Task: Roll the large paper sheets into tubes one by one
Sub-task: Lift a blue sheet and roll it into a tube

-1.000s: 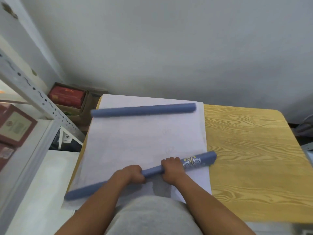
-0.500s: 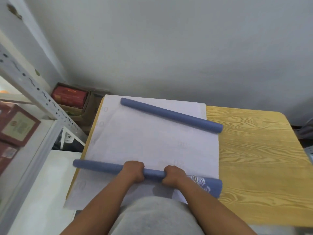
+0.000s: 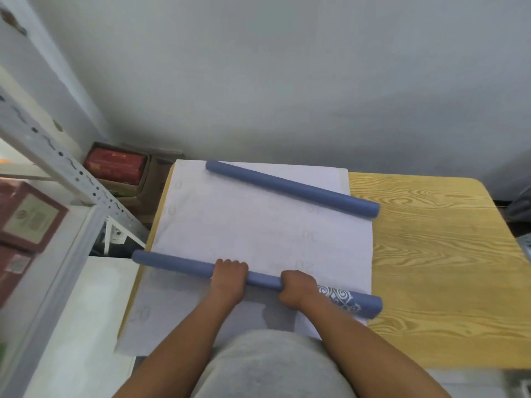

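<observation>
Bare counter [image 3: 436, 254] lies open to the right; a metal shelf frame [image 3: 66, 170] and boxes [image 3: 115, 168] crowd the left.

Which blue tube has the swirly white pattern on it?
The near tube, the one both hands grip. White swirls show on its right end, past the right hand. The far tube is plain blue and lies untouched.

A yellow wooden table [image 3: 436, 254] with wavy grain holds a big white paper sheet [image 3: 258, 234] spread flat over its left part. Where the two hands [image 3: 230, 278] [image 3: 298, 288] hold on, a blue paper tube [image 3: 178, 262] lies across the near part of the sheet. Far beyond the hands, a second blue tube [image 3: 293, 188] lies slanted on the sheet, its right end over bare wood.
</observation>
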